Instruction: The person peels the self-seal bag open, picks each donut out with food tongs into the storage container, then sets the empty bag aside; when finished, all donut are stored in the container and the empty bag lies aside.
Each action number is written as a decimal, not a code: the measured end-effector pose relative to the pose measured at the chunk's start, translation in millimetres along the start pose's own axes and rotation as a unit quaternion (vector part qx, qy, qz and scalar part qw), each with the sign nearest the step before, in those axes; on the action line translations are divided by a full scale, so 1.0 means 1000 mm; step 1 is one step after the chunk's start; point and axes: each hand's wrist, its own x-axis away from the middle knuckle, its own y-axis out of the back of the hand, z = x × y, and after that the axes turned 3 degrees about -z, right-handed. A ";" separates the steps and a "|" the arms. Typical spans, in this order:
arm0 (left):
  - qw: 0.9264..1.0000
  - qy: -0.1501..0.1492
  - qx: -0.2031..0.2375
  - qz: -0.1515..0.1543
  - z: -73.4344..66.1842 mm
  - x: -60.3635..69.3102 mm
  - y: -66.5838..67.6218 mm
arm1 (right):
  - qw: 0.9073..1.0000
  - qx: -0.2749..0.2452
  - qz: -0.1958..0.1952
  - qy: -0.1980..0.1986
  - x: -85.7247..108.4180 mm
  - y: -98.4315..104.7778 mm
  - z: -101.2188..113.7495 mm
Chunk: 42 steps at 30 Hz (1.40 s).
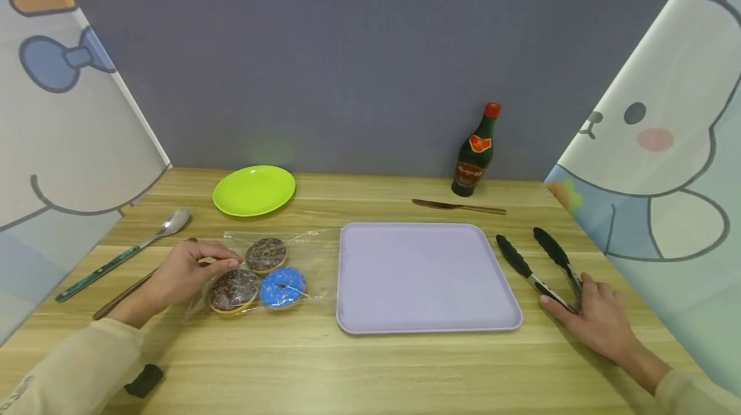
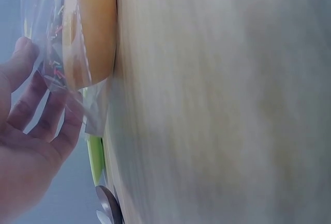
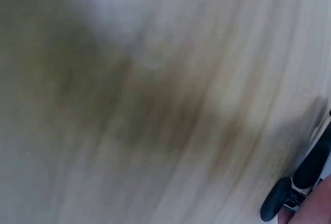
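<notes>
In the head view my left hand (image 1: pixel 188 273) pinches the left part of a clear plastic bag (image 1: pixel 324 267) between thumb and forefinger. Inside lie two chocolate donuts (image 1: pixel 266 254) with sprinkles and one blue donut (image 1: pixel 282 287). The left wrist view shows the bag stretched over a donut's tan side (image 2: pixel 98 32). On the right, my right hand (image 1: pixel 602 318) grips metal tongs (image 1: pixel 515 259) with black tips, thumb on one arm and fingers at the other. The tongs' arms are spread apart. Only the tongs' black handle end (image 3: pixel 279 198) and some fingers show in the right wrist view.
A lilac tray (image 1: pixel 428 330) sits between the hands. Behind are a green plate (image 1: pixel 255 191), a knife (image 1: pixel 457 206) and a dark bottle (image 1: pixel 473 154). At left lie a spoon (image 1: pixel 124 260), a brown utensil (image 1: pixel 124 294) partly under my arm, and a black object (image 1: pixel 145 381).
</notes>
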 end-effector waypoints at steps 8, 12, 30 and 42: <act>1.000 -0.007 -0.006 0.000 0.001 0.001 0.000 | 0.999 0.023 0.013 -0.024 -0.001 -0.004 0.002; 1.000 -0.004 -0.013 0.001 0.003 0.001 0.000 | 0.999 0.026 0.013 -0.038 -0.002 -0.004 0.001; 1.000 0.013 -0.006 0.010 -0.001 0.000 0.001 | 0.999 -0.025 0.026 -0.025 -0.005 0.005 0.020; 1.000 0.013 0.003 0.009 -0.002 -0.001 -0.001 | 0.988 -0.075 -0.021 0.135 -0.017 0.003 0.063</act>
